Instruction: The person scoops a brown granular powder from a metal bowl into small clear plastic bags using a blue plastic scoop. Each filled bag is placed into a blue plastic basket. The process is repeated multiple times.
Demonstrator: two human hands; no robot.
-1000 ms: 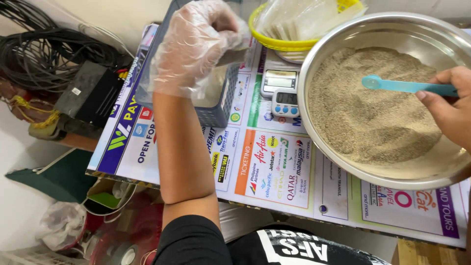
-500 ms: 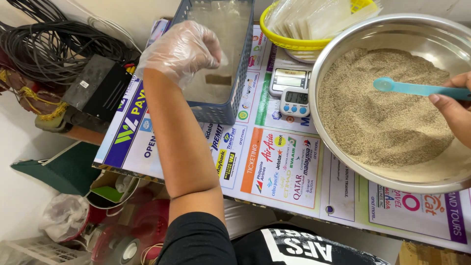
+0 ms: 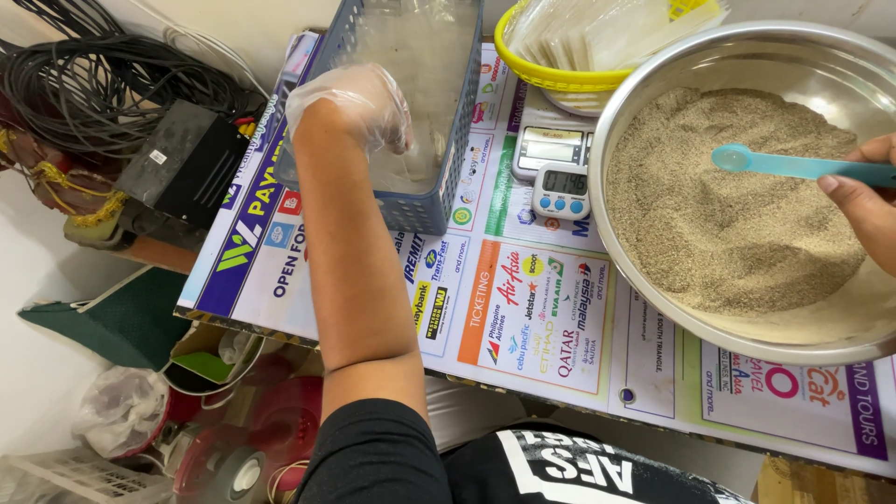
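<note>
My left hand (image 3: 350, 107), in a thin clear plastic glove, sits top centre of the frame over the near left corner of the blue mesh basket (image 3: 439, 201). The fingers are curled down into the basket, but I honestly can't tell if they're gripping anything in there. My right hand (image 3: 863, 210) is at the right edge, fingers pinched round the handle of a turquoise measuring spoon (image 3: 793, 165). The spoon's bowl hangs just over the heap of tan grainy powder (image 3: 737, 215) in the big steel bowl (image 3: 635, 289), which fills the right side of the worktop (image 3: 523, 327). Between basket and bowl is a small digital scale (image 3: 551, 149) with a little white timer (image 3: 563, 189) right against it. Yellow basket (image 3: 541, 70) of clear bags is up top, tangle of black cables (image 3: 84, 84) upper left.
</note>
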